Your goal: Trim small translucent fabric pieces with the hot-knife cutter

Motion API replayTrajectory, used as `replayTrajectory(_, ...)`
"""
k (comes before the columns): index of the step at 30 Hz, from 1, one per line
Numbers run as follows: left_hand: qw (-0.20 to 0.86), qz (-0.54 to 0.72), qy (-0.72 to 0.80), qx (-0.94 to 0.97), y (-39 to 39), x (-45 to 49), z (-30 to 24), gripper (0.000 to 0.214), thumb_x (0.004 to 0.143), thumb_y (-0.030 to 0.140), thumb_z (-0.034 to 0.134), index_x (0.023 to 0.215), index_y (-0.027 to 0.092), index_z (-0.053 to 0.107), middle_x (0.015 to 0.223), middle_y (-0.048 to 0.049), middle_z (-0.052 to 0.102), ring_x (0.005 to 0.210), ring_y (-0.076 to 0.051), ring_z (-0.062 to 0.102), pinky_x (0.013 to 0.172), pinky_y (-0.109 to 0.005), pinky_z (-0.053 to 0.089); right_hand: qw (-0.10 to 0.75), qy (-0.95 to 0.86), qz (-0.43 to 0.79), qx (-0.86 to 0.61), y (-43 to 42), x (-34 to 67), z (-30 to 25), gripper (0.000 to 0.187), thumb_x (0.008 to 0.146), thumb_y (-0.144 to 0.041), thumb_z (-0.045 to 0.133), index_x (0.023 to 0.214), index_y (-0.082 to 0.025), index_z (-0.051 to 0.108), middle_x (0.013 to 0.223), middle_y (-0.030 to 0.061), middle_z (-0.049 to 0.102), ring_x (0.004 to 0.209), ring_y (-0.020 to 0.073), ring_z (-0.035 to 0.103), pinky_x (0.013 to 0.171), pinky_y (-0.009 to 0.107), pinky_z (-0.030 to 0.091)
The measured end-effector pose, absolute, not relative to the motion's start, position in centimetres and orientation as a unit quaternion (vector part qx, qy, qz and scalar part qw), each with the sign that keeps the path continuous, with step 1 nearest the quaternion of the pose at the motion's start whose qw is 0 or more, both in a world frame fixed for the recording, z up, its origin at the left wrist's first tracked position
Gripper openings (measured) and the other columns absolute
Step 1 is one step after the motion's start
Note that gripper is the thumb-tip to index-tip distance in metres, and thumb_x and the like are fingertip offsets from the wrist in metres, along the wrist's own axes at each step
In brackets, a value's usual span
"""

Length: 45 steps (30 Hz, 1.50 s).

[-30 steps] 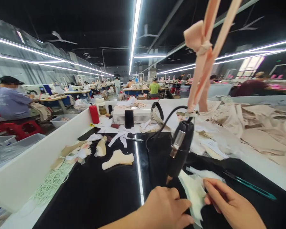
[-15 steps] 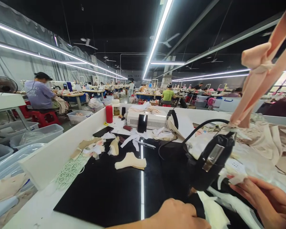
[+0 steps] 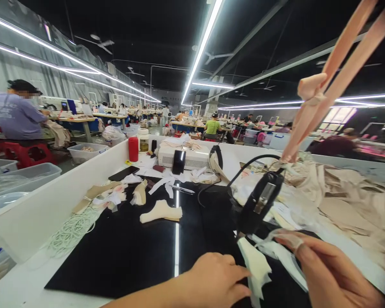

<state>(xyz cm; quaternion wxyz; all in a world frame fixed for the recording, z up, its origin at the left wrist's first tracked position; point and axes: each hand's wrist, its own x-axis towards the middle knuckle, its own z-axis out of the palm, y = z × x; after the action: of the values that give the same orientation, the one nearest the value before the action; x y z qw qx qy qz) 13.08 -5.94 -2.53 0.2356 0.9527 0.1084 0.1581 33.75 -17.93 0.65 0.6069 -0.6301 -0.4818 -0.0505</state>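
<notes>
My left hand (image 3: 213, 280) lies low at the front on the black mat (image 3: 128, 252), fingers curled, its fingertips touching a cream fabric piece (image 3: 255, 267). My right hand (image 3: 327, 273) is raised at the lower right, thumb and fingers pinched on a thin translucent strip (image 3: 284, 237) that trails toward the cream piece. A black corded hand tool (image 3: 259, 203) hangs just above them from a peach ribbon (image 3: 327, 92); its tip points down toward the fabric.
Cream cut pieces (image 3: 160, 211) and scraps lie on the mat, white cord (image 3: 72, 229) at its left edge. A white box (image 3: 186, 156), red bottle (image 3: 133, 149) and phone (image 3: 123, 173) stand behind. Beige fabric (image 3: 349, 196) is heaped at right. A seated person (image 3: 16, 115) works at left.
The view swung left, then partly back. My right hand let go of the cream piece, rose and now pinches a thin strip. My left hand stays at the front.
</notes>
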Motion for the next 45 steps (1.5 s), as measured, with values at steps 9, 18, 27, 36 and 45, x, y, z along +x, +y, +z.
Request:
replayTrajectory(9,0.724,0.116,0.174,0.657,-3.4,7.8,1.2,0.067,0.101,0.070,0.038,0.099,0.011,0.070,0.088,-0.0069,0.068,0.079,-0.014,0.065,0.081,-0.031,0.051,0.526,-0.692,0.054,-0.491,-17.7,25.5,3.6,0.015,0.104,-0.030,0.057,0.103,-0.033,0.072,0.097,0.0017,0.080,0.096,0.0213,0.077,0.084,0.026,0.064)
replayTrajectory(18,0.808,0.102,0.204,0.544,-2.5,4.6,2.0,0.056,0.062,0.057,0.094,0.088,0.014,0.068,0.078,0.0014,0.064,0.067,-0.009,0.057,0.075,-0.027,0.047,0.497,-0.729,0.128,-0.454,-14.7,22.9,1.9,0.014,0.100,-0.024,0.061,0.098,-0.032,0.073,0.098,0.0028,0.080,0.102,0.0207,0.075,0.088,0.025,0.062)
replayTrajectory(27,0.805,0.214,0.239,0.499,-1.5,3.1,1.2,0.056,0.064,0.056,0.093,0.086,0.015,0.062,0.079,-0.0005,0.065,0.062,-0.007,0.054,0.071,-0.026,0.047,0.598,-0.375,0.436,-0.558,-13.5,19.6,0.2,0.056,0.086,-0.070,0.069,0.125,-0.031,0.073,0.131,0.0094,0.071,0.120,0.0294,0.067,0.092,0.034,0.060)
replayTrajectory(36,0.780,0.248,0.242,0.520,-0.9,2.4,1.6,0.050,0.068,0.053,0.092,0.086,0.015,0.064,0.081,-0.0009,0.066,0.074,-0.011,0.061,0.081,-0.029,0.048,0.505,-0.452,0.448,-0.583,-11.5,19.8,-0.5,0.052,0.082,-0.072,0.072,0.081,-0.021,0.074,0.067,-0.0009,0.055,0.067,0.0154,0.047,0.064,0.027,0.041)
replayTrajectory(45,0.744,0.208,0.249,0.584,-0.9,1.9,2.1,0.047,0.070,0.054,0.089,0.085,0.013,0.072,0.075,-0.0032,0.070,0.069,-0.013,0.059,0.072,-0.027,0.045,0.413,-0.537,0.494,-0.544,-11.7,20.3,1.3,0.047,0.089,-0.067,0.068,0.080,-0.020,0.068,0.066,-0.0048,0.041,0.064,0.0124,0.032,0.060,0.026,0.028)
